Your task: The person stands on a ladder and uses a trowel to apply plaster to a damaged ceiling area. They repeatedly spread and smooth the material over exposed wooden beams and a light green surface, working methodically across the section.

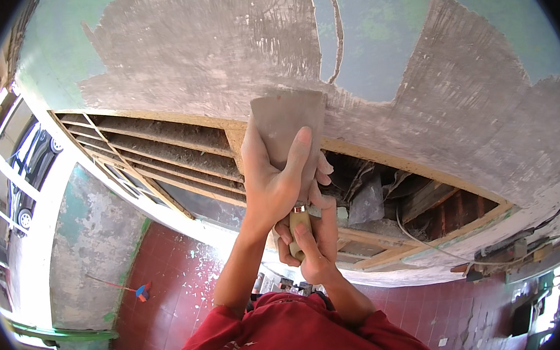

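Note:
A broad scraper (pixel 279 119) with a wide, dusty flat blade and a pale yellowish handle is held upright in front of me by both hands. My left hand (pixel 271 182) grips the blade, its thumb lying over the near face and other fingers behind it. Lower down, my right hand (pixel 318 244) is closed round the handle. The blade's edge meets the lower part of a wall (pixel 204 43), where bare grey patches show between green paint; whether it presses on the surface I cannot tell. Both hands look dusty.
Below the scraped wall runs a wooden frame with slatted louvres (pixel 165 134) at left and an opening holding debris and a plastic bag (pixel 366 201) at right. A cable (pixel 423 239) hangs there. Paint flakes (pixel 205 266) litter the red tiles near a blue-and-red object (pixel 142 292).

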`<action>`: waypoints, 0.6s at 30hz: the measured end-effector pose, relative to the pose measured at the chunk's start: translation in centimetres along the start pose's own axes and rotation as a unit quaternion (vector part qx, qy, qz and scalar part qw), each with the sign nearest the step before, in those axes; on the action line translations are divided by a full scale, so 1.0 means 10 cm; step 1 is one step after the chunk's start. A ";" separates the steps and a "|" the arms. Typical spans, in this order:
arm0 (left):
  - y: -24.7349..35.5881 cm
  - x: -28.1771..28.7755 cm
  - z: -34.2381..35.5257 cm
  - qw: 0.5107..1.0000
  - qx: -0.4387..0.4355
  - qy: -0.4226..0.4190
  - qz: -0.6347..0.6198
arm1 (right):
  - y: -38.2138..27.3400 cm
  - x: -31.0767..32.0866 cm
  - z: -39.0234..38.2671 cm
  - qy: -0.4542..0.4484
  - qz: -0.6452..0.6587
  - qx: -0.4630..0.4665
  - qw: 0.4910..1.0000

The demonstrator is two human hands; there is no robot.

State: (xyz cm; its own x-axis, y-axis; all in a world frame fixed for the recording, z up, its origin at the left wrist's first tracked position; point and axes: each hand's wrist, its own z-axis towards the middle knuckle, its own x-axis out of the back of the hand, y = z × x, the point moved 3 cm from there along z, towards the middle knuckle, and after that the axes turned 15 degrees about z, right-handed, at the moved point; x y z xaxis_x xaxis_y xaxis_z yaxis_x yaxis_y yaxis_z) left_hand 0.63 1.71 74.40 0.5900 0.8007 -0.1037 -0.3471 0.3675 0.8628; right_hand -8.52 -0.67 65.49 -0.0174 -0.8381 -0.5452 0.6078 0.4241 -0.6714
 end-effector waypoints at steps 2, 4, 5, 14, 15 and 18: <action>0.00 -0.01 0.05 1.000 0.006 -0.009 -0.019 | 0.00 -0.01 0.03 -0.003 0.010 0.002 1.000; 0.06 -0.01 0.06 1.000 0.010 -0.004 -0.014 | -0.01 0.02 0.04 -0.001 0.025 -0.007 1.000; 0.07 -0.02 0.06 1.000 0.013 -0.001 -0.013 | -0.01 0.00 0.03 0.005 0.029 -0.010 1.000; 0.14 0.02 0.10 1.000 -0.005 -0.008 -0.001 | -0.04 -0.21 0.09 0.039 0.049 -0.014 0.998; 0.12 0.03 0.08 1.000 -0.001 -0.007 0.002 | -0.02 -0.21 0.08 0.050 0.047 -0.009 0.998; 0.11 0.04 0.10 1.000 -0.005 -0.007 0.007 | -0.03 -0.19 0.08 0.028 0.032 -0.019 0.999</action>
State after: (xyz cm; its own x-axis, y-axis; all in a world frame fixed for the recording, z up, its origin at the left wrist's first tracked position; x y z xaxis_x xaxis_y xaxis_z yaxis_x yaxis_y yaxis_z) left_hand 1.24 1.96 75.76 0.5944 0.7997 -0.0850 -0.3622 0.3605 0.8596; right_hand -7.97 0.52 67.13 -0.0239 -0.7886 -0.6145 0.5779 0.4907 -0.6521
